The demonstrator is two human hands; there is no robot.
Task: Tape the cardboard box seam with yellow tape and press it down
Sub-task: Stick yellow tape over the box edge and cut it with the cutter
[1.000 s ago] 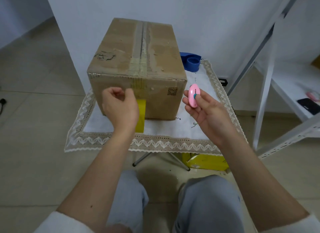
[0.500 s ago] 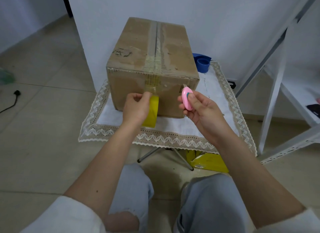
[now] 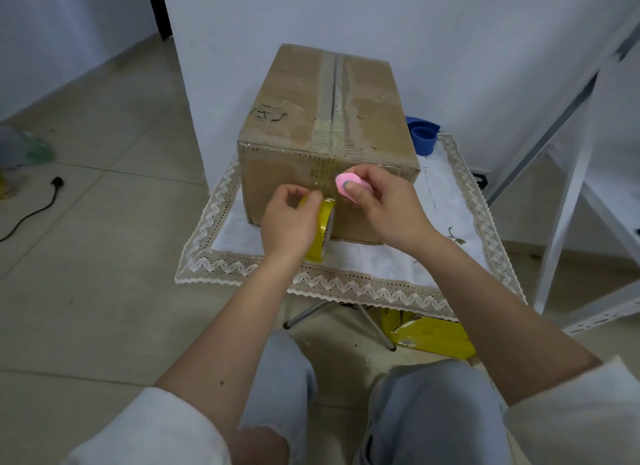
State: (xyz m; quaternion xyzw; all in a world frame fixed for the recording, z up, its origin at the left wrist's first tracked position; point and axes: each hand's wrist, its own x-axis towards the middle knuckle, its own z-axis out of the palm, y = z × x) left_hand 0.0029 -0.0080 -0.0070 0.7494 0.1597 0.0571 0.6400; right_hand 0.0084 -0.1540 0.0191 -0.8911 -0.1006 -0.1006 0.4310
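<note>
A worn cardboard box stands on a small table, its top seam running away from me under old clear tape. My left hand grips a yellow tape roll held against the box's front face, just below the seam line. My right hand pinches a small pink oval cutter at the front face, right beside the roll's top. A short stretch of tape appears to run from the roll up the front face, mostly hidden by my fingers.
A white cloth with lace trim covers the folding table. A blue tape dispenser sits behind the box on the right. A white metal shelf frame stands to the right. A yellow package lies under the table; a black cord crosses the floor on the left.
My right hand has moved left with the pink cutter until it meets the box front beside the roll. My left hand keeps the roll at the box. My head has turned left.
</note>
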